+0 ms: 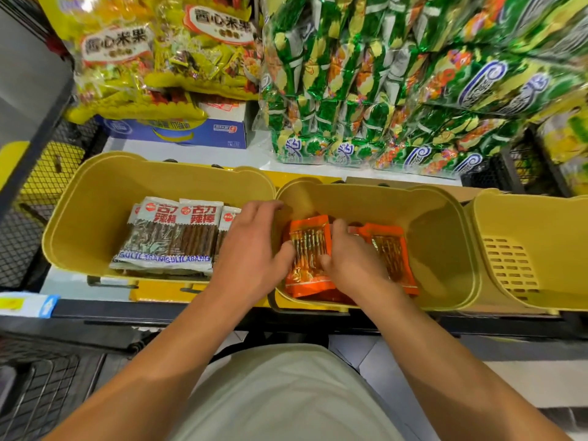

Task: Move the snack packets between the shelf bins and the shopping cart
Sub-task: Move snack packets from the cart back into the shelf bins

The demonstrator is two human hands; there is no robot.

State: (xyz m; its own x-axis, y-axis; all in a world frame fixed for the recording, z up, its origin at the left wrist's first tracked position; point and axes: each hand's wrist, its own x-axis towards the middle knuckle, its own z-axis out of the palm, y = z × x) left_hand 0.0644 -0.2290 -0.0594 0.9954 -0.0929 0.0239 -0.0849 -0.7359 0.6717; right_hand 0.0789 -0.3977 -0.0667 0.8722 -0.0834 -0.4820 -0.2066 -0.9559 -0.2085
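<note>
Both hands work the middle bin (pixel 445 224): the left hand (pixel 254 249) lies with fingers straight over the rim, thumb against the orange packet (pixel 307 249), while the right hand (pixel 346 259) curls round its other edge. Slick foil could slip from that light pinch, or the neighbouring orange packet (pixel 391 249) could drag up with it

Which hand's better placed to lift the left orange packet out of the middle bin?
Probably right hand: its fingers already lie over the left orange packet in the middle bin. Left hand straddles the rim, only its thumb at the packet's edge.
</note>
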